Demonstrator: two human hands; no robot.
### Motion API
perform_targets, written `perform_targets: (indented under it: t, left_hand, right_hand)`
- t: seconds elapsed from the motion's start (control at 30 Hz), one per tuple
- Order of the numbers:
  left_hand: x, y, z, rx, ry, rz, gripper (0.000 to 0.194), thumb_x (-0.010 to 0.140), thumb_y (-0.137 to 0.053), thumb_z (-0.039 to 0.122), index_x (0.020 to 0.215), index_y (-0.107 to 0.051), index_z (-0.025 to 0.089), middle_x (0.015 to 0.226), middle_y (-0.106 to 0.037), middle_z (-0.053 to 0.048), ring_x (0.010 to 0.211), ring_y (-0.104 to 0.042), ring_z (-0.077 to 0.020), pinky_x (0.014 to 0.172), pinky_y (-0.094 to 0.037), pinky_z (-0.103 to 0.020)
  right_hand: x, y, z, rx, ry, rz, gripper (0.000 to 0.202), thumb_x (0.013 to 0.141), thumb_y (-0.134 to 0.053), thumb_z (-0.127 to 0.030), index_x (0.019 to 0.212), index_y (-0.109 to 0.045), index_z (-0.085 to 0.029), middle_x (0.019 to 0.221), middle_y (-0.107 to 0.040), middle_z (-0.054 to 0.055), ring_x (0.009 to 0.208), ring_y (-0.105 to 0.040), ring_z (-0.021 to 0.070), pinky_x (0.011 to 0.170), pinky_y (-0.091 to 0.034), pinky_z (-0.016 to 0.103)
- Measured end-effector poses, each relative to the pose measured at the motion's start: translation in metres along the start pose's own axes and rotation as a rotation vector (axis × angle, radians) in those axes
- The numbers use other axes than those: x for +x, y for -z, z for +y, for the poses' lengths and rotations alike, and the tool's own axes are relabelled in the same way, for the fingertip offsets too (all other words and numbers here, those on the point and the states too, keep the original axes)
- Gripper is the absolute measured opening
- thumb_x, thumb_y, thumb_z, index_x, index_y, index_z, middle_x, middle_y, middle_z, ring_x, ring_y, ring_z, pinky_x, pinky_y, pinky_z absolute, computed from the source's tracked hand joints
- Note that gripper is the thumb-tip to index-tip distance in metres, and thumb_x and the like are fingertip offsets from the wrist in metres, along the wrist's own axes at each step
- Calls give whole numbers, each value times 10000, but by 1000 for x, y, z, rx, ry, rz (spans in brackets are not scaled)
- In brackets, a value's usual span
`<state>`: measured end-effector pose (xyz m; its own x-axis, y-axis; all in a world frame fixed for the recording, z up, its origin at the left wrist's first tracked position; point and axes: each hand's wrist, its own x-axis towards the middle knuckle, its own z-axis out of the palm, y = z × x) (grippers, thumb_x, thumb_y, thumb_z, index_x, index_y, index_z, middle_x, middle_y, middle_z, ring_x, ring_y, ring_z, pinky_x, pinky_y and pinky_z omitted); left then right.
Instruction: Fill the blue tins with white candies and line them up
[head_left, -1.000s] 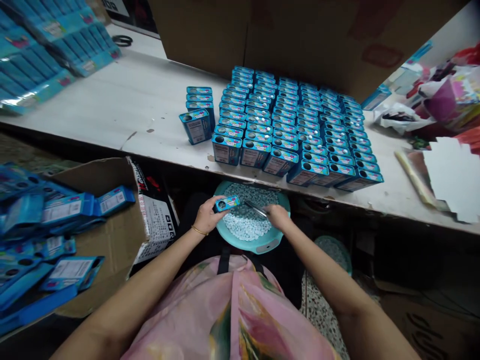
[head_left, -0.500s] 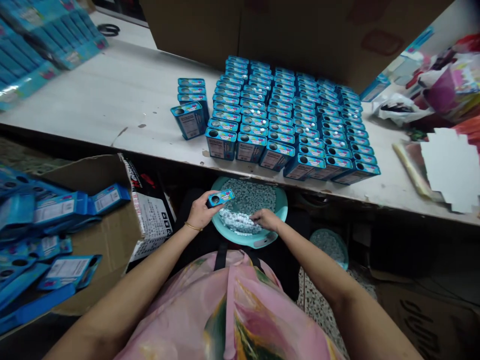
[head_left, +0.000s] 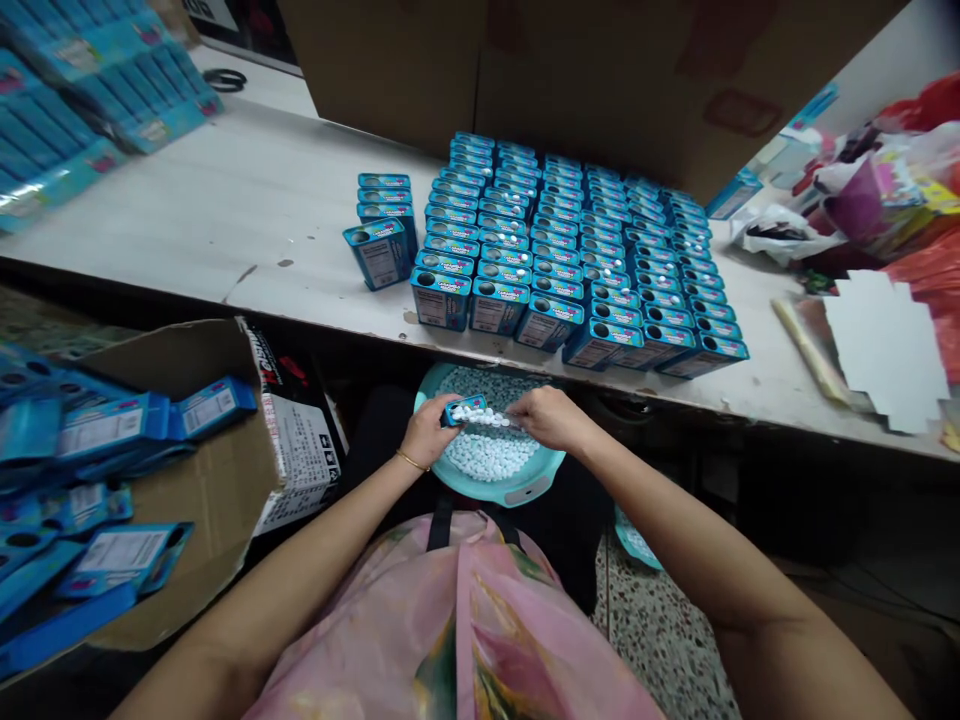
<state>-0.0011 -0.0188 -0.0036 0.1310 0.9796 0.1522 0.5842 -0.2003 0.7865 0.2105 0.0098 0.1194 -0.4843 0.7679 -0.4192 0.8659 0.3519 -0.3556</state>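
My left hand point(head_left: 427, 437) is closed round a small blue carton point(head_left: 452, 412), whose top end is tilted toward the middle. My right hand point(head_left: 551, 417) grips a small scoop point(head_left: 514, 411), mostly hidden by the fingers and its load. White pellets point(head_left: 484, 415) stretch from the scoop to the carton's top, touching it or lying just over it. Both hands are above a turquoise basin point(head_left: 517, 493), which rests on my lap and holds many of the same pellets point(head_left: 487, 455).
Rows of upright blue cartons point(head_left: 555, 260) stand on the white table point(head_left: 277, 200), with a shorter row point(head_left: 382, 250) to their left. An open cardboard box point(head_left: 202, 520) at left holds more cartons. Plastic bags point(head_left: 862, 200) lie at right. A second basin point(head_left: 637, 540) is on the floor.
My right hand has lifted the scoop, loaded with pellets, out of the basin to the carton's top. My left hand has shifted slightly right with the carton.
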Motion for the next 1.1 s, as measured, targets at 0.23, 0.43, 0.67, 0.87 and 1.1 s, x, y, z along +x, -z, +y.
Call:
perform_targets:
  t: [0.23, 0.43, 0.67, 0.87, 1.1]
  left_hand:
    - [1, 0, 0, 20, -28, 0, 374, 645, -600, 213, 1015, -551, 199, 994, -609, -50, 933, -553, -198, 843, -430, -342]
    - [-9, 25, 7, -51, -3, 57, 390, 657, -620, 282, 1031, -546, 203, 992, -604, -49, 920, -556, -191, 845, -431, -336]
    - [-5, 93, 40, -91, -16, 173, 400, 688, -607, 316, 1060, -521, 199, 1022, -593, -43, 916, -563, -171, 856, -436, -307]
    - [69, 147, 12, -38, 1, 375, 459, 621, -652, 366, 1013, -515, 170, 899, -587, -25, 840, -564, -158, 804, -455, -304]
    - [136, 170, -44, 24, 54, 448, 741, 447, -744, 343, 1108, -474, 146, 1124, -492, -118, 1044, -493, -252, 897, -400, -383]
  right_hand:
    - [-7, 13, -31, -259, -69, -2, 272, 744, -440, -165, 932, -637, -167, 917, -624, 134, 835, -569, 229, 705, -379, 301]
    - [-31, 12, 9, -91, -56, 91, 279, 782, -420, -197, 933, -651, -237, 925, -643, 59, 909, -552, 192, 747, -358, 246]
    - [-5, -69, 37, 36, -143, 121, 331, 774, -400, -165, 1005, -622, -245, 990, -634, 39, 925, -555, 167, 755, -378, 223]
    - [28, -140, 7, -9, -143, 51, 389, 769, -332, -80, 966, -632, -230, 993, -620, 72, 923, -564, 168, 748, -386, 228]
    - [25, -170, 27, 90, -117, 72, 372, 736, -362, -123, 892, -655, -289, 923, -642, 47, 888, -585, 185, 737, -399, 237]
